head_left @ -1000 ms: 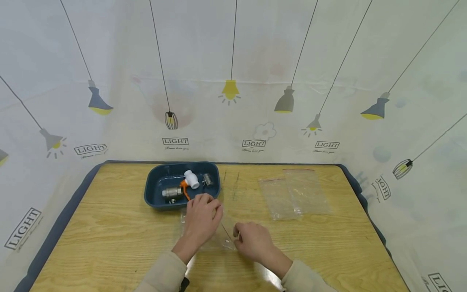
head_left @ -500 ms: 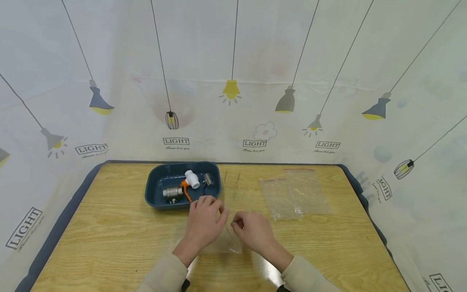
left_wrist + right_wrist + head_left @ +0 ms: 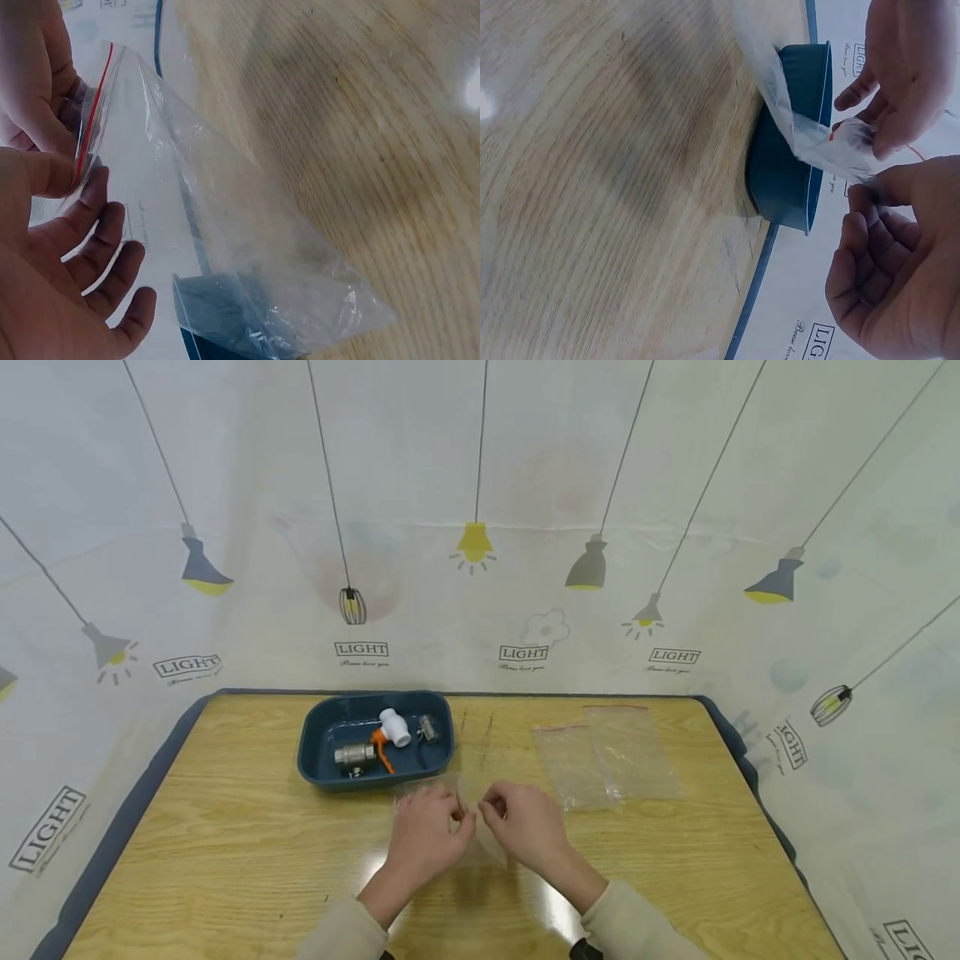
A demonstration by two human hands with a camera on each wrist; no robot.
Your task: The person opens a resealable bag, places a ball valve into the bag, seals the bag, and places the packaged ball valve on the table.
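Observation:
A clear zip bag [image 3: 217, 202] with a red strip along its mouth hangs from both hands above the table. My left hand [image 3: 427, 831] pinches the bag's mouth between thumb and index finger, with the other fingers spread loosely in the left wrist view. My right hand [image 3: 528, 827] pinches the opposite side of the mouth between thumb and index finger, its other fingers curled in the right wrist view. Nothing shows inside the bag. Just beyond the hands stands a dark blue tray [image 3: 352, 785].
In the tray lie a metal ball valve [image 3: 352, 756], a white plastic valve [image 3: 393, 729] with an orange handle [image 3: 382, 752], and a small metal valve [image 3: 427, 729]. Two more zip bags [image 3: 562, 768] lie overlapping on the wooden table [image 3: 225, 827] to the right. A printed curtain [image 3: 480, 635] hangs behind.
The bag has been lifted off the table and hangs between the hands. My left hand has shifted a little right; my right hand has moved slightly farther out, closer to the left.

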